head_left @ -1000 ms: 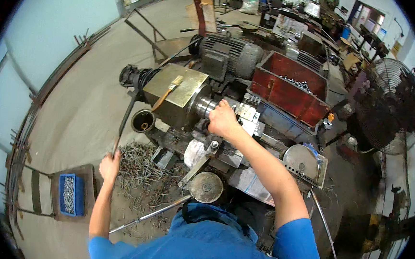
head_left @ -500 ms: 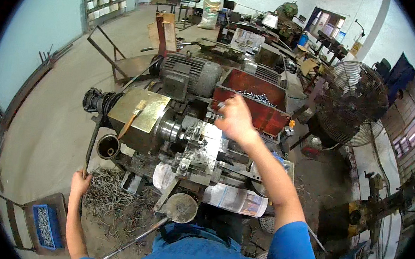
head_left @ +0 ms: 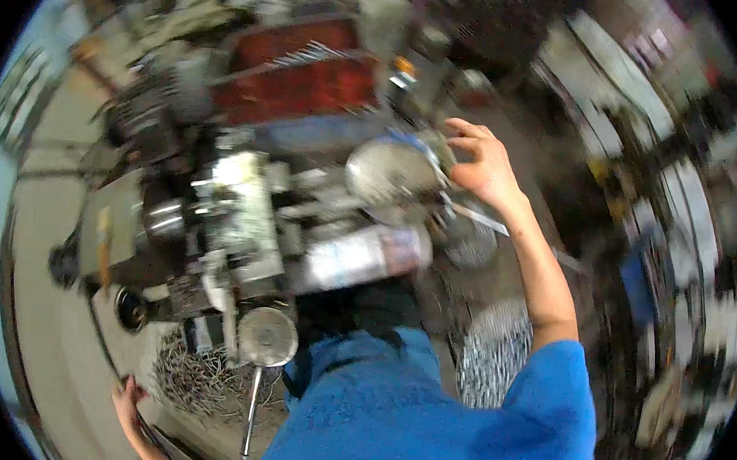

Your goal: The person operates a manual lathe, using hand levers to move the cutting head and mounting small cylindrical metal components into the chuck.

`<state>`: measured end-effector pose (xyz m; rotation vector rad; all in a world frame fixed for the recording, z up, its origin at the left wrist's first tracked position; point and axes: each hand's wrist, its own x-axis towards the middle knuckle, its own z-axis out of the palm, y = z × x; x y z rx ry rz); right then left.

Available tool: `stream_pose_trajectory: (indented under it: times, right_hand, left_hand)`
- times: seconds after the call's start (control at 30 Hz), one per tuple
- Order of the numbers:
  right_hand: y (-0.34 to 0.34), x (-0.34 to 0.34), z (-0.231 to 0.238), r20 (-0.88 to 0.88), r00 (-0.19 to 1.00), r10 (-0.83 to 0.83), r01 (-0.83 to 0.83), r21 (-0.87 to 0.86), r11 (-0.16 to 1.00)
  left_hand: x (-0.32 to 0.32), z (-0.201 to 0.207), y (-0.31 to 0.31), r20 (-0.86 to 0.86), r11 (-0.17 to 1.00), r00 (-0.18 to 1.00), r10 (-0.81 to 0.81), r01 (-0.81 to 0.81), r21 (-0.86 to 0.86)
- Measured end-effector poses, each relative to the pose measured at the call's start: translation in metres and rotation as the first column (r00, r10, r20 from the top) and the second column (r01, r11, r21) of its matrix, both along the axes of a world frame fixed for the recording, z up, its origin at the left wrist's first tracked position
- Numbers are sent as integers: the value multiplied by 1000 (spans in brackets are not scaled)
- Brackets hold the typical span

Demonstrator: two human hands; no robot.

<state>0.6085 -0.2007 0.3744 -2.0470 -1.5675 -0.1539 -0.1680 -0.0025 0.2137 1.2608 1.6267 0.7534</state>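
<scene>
The picture is smeared by motion. Down at the left, my left hand [head_left: 126,399] is wrapped round a long dark lever [head_left: 103,331] that slopes down from the machine. My right hand [head_left: 486,166] is stretched out over the machine's right end, fingers apart, with nothing visible in it. Nearest to it are a blue rag-like thing [head_left: 409,140] and a pale round disc [head_left: 389,173]. Left of the disc, the lathe-like machine shows its shiny chuck [head_left: 164,217] and metal slide block [head_left: 248,213].
A red bin [head_left: 301,89] holding metal parts stands behind the machine. Folded newspaper [head_left: 358,259] lies on the near side. A round plate [head_left: 267,337] with a metal bar is nearer me. Metal scraps [head_left: 196,372] heap at left; many small metal pieces [head_left: 492,363] lie at right.
The view has swung to the right. My right hand has left the spot by the red bin, moved right and opened beside the disc. The left hand stays on the lever.
</scene>
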Motion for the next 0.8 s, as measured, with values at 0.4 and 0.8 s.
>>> stream_pose_trajectory:
  times: [0.4, 0.8]
  right_hand:
    - [-349, 20, -250, 147, 690, -708, 569, -714, 407]
    - [-335, -9, -279, 285, 749, -598, 460, -873, 160]
  left_hand:
    - [105, 97, 25, -564, 899, 797, -215, 388, 205]
    - [159, 97, -11, -651, 846, 636, -415, 532, -20]
